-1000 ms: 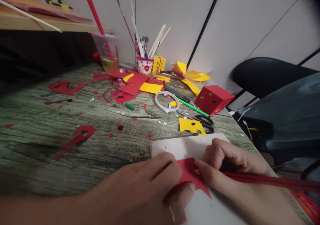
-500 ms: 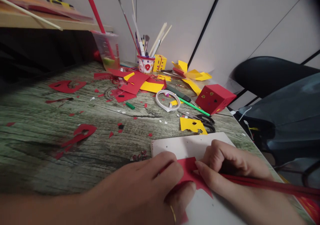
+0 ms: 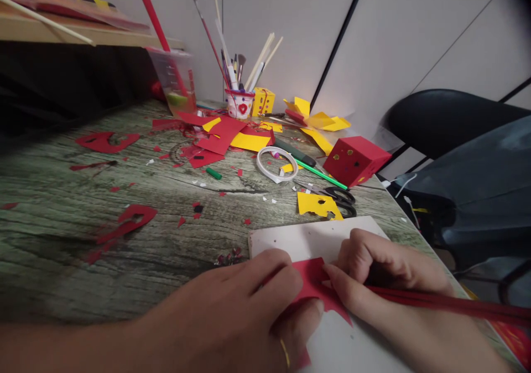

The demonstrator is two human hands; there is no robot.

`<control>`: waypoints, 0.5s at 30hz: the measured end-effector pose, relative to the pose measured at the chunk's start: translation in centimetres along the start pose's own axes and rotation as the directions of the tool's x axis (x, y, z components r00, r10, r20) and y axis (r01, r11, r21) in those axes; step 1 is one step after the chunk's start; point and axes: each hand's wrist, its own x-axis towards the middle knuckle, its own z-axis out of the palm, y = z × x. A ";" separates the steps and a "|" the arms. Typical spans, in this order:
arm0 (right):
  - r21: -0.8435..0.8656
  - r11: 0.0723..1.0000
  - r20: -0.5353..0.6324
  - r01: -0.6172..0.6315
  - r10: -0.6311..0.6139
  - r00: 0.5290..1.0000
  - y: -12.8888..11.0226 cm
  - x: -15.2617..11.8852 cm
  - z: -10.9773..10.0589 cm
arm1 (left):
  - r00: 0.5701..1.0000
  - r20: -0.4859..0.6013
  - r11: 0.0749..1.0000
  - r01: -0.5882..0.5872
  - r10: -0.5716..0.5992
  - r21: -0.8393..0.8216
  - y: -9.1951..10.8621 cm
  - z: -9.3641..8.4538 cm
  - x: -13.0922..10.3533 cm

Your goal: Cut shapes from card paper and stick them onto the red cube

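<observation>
A piece of red paper [image 3: 309,278] with a cut edge lies on a white board [image 3: 332,229] at the front of the table. My left hand [image 3: 265,301] has its fingers curled on the paper, pinching and pressing it against the board. My right hand [image 3: 373,273] grips a red pencil [image 3: 440,302], whose pale sharpened tip rests at the paper close to my thumb. Part of the paper is hidden under my left fingers.
Beyond the board are yellow card with holes [image 3: 317,204], black-handled scissors [image 3: 344,197], a roll of white tape [image 3: 277,164], a green stick [image 3: 319,172] and a red paper cube [image 3: 357,161]. Red scraps [image 3: 136,218] litter the left. A brush cup [image 3: 240,104] stands behind.
The view has shifted slightly, so the table things sit a little further left and higher. Both hands keep almost the same place on the paper, and the pencil has barely moved.
</observation>
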 end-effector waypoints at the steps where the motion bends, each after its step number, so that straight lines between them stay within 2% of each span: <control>1: 0.005 1.000 -0.015 -0.001 0.001 1.000 0.0 0.1 0.0 | 1.000 0.007 1.000 0.005 -0.005 -0.005 0.1 0.0 0.0; 5: 0.018 1.000 -0.048 -0.003 0.004 0.999 0.1 0.2 0.1 | 0.999 -0.012 0.999 0.040 -0.040 -0.018 0.2 0.0 0.0; 9: 0.014 1.000 -0.039 -0.010 0.010 0.999 0.0 0.0 0.0 | 0.998 -0.049 1.000 0.027 -0.027 -0.014 0.1 0.0 -0.1; 15: 0.059 0.998 0.069 -0.002 -0.002 0.998 0.2 0.0 -0.1 | 0.999 0.025 0.999 -0.034 0.034 0.012 -0.2 -0.4 0.1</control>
